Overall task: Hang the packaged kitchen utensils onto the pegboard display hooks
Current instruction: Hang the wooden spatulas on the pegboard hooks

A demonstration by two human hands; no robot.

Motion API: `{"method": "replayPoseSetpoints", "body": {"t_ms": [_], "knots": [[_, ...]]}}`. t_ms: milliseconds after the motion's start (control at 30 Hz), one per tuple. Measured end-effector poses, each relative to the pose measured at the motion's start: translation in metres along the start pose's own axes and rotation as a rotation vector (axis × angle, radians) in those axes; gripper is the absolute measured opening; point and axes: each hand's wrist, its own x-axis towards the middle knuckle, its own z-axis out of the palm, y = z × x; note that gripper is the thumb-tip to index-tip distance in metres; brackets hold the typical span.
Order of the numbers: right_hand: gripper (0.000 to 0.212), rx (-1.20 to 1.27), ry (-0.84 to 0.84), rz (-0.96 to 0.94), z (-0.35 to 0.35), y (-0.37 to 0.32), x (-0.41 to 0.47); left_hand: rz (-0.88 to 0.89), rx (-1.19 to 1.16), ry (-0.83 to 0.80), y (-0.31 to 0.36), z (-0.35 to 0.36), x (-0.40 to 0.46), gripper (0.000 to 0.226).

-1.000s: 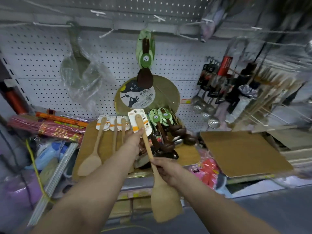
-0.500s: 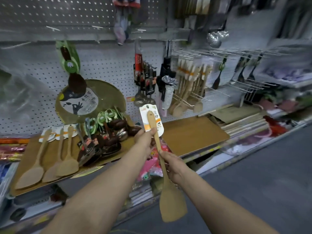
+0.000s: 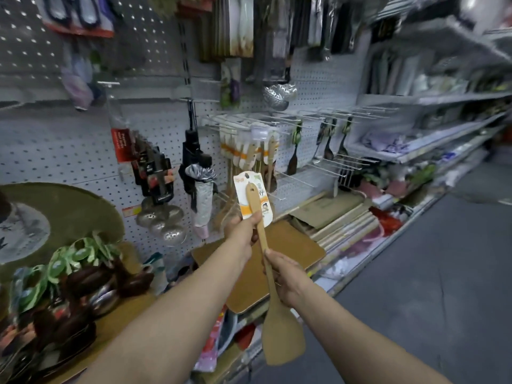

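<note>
Gripping wooden spatula (image 3: 273,295) — right hand (image 3: 288,281) curled round handle | left hand (image 3: 242,235) pinching its card (image 3: 250,198)

A folded umbrella (image 3: 201,189) hangs beside perforated metal ladles (image 3: 163,220). A round board (image 3: 63,212) leans against the wall at the shelf's left end. Dark wooden spoons with green cards (image 3: 72,275) lie piled near the shelf's left front edge; flat brown boards (image 3: 293,253) lie at its middle. Grey floor (image 3: 429,286) lies right.
</note>
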Motion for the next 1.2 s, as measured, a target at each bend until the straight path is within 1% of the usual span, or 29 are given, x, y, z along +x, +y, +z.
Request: {"method": "replayPoseSetpoints", "body": {"t_ms": [100,200,300,467,567,700,833,933,1067,1200], "knots": [[0.007,0.036,0.01,-0.023,-0.008,-0.029,0.035,0.005,0.005,-0.018,0.01,0.034,0.031,0.01],[0.016,0.047,0.006,-0.046,-0.017,-0.054,0.066,0.007,-0.004,-0.058,0.018,0.064,0.06,0.01],[0.018,0.075,0.019,-0.064,-0.028,-0.072,0.092,0.004,-0.01,-0.095,0.02,0.09,0.084,0.01],[0.029,0.096,0.006,-0.052,-0.05,-0.099,0.131,0.004,0.003,-0.101,0.02,0.135,0.115,0.016],[0.03,0.097,-0.008,-0.061,-0.063,-0.121,0.159,0.034,-0.023,-0.062,0.023,0.162,0.135,0.01],[0.019,0.045,-0.075,-0.038,-0.078,-0.155,0.195,0.068,-0.05,0.011,0.028,0.192,0.159,0.01],[0.015,-0.034,-0.155,-0.014,-0.093,-0.177,0.232,0.088,-0.051,0.11,0.03,0.212,0.177,0.015],[0.007,-0.074,-0.215,0.009,-0.101,-0.185,0.253,0.087,-0.071,0.175,0.026,0.221,0.188,0.011],[0.01,-0.136,-0.302,0.038,-0.112,-0.194,0.269,0.077,-0.076,0.224,0.022,0.232,0.199,0.013],[0.013,-0.2,-0.339,0.071,-0.122,-0.203,0.287,0.083,-0.071,0.296,0.015,0.241,0.209,0.012]]}}
